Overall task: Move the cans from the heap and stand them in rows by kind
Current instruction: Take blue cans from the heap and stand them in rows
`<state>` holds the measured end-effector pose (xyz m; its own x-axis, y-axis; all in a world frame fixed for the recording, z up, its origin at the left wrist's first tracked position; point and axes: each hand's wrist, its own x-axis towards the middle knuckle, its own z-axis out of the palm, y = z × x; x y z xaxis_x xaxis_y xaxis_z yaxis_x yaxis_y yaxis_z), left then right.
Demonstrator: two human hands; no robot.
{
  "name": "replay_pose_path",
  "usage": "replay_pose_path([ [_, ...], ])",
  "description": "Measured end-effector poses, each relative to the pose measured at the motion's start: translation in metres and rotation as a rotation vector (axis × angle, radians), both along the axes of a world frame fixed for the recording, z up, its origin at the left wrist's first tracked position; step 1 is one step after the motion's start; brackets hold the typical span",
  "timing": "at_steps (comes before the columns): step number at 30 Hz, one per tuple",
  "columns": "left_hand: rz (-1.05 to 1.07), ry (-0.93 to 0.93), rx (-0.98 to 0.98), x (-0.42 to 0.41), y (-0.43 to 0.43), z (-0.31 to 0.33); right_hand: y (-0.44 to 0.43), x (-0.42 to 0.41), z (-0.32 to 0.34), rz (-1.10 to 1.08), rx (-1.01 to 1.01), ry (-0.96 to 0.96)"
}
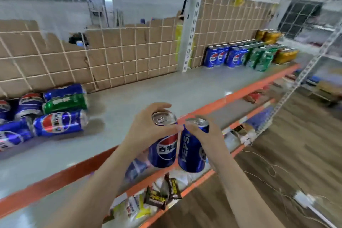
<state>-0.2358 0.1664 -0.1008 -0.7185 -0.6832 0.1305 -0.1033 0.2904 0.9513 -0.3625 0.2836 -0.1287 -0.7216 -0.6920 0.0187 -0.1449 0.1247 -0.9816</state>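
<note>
My left hand [148,127] grips an upright blue Pepsi can [163,151] near its top. Beside it, my right hand [207,139] grips a second blue Pepsi can [190,153]. Both cans hang side by side over the orange front edge of the shelf. At the far left lies the heap [40,114]: several blue cans and one green can [64,102] on their sides. At the back right stand rows of blue cans [224,55], green cans [260,59] and yellow cans [285,54].
The grey shelf [144,94] has an orange front rail [240,92] and a wire grid backed with cardboard [129,52]. A white upright post [190,31] splits the back. Snack packets [159,196] lie on the lower shelf. A white cable [307,201] crosses the wooden floor.
</note>
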Motion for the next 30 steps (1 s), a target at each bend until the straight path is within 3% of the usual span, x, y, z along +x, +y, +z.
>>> replay_pose_path([
  [6,-0.135,-0.09,-0.009,-0.11,0.068,-0.002,0.081,-0.084,0.008,-0.084,0.148,0.181],
  [13,-0.162,-0.128,-0.184,-0.215,0.091,0.012,0.126,-0.168,0.011,-0.135,0.125,0.233],
  [19,-0.124,-0.12,-0.018,-0.311,0.076,0.01,0.115,-0.258,0.019,-0.141,0.033,0.184],
  [30,-0.098,-0.088,-0.01,-0.482,0.018,0.019,0.049,-0.436,0.046,-0.113,0.023,0.179],
])
